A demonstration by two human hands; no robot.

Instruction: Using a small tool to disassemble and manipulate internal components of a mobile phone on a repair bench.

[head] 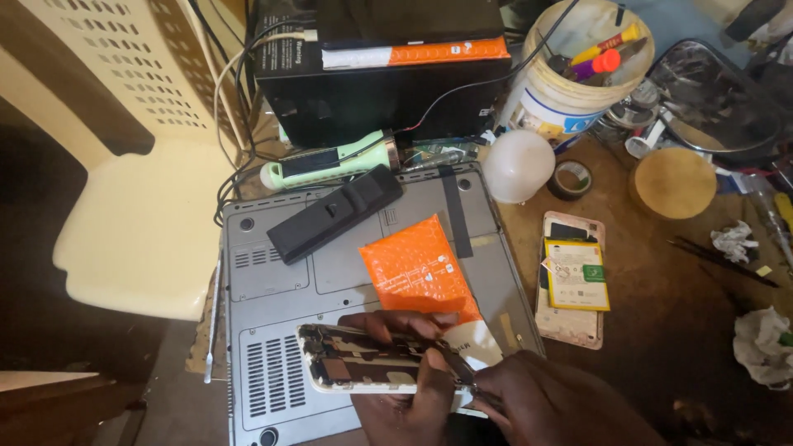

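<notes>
An opened phone body (pixel 355 363) with its circuit boards showing lies across an upside-down grey laptop (pixel 273 281). My left hand (pixel 405 396) grips the phone from underneath, fingers curled over its far edge and thumb on top. My right hand (pixel 545 405) holds a thin metal tool (pixel 458 367) with its tip on the phone's inner parts. Just beyond the phone, an orange bubble-wrap pouch (pixel 417 268) rests on the laptop.
A black battery bar (pixel 334 213) and a green torch (pixel 330 161) lie at the laptop's far edge. To the right are a second opened phone with a yellow battery (pixel 574 277), a white bulb (pixel 518 165), a tape roll (pixel 570 177), a bucket of tools (pixel 570 74), and tweezers (pixel 723 260). A cream plastic chair (pixel 132 223) stands left.
</notes>
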